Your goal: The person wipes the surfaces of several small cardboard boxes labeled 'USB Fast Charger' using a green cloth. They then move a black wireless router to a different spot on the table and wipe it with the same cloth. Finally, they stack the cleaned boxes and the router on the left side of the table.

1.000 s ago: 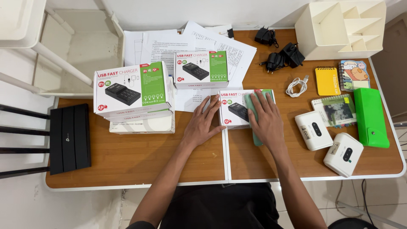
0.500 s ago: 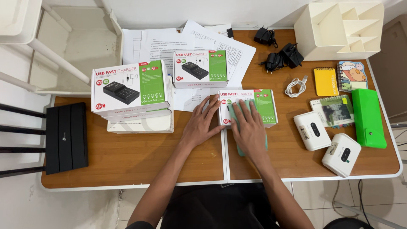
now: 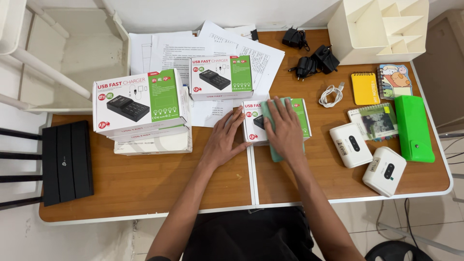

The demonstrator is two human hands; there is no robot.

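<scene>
the person's right hand [image 3: 285,129] lies flat, fingers spread and unclenched, pressing a pale green cloth [image 3: 273,126] onto the top of a small white-and-green charger box [image 3: 302,118] that sits on the wooden table [image 3: 145,188] just right of its centre seam. the left hand [image 3: 223,140] rests open against the box's left edge, fingertips touching it, gripping nothing. to the left stands a stack of larger charger boxes [image 3: 140,104], and behind the hands another charger box [image 3: 221,76] lies on loose printed papers [image 3: 164,50]. right of the hands are two white pocket routers [image 3: 350,145], a coiled white cable [image 3: 330,95], a yellow notepad [image 3: 364,88], a spiral notebook [image 3: 373,121] and a bright green case [image 3: 413,128]. black power adapters [image 3: 314,60] sit near a cream desk organiser [image 3: 379,29]. a black router [image 3: 67,162] lies at the table's far left.
</scene>
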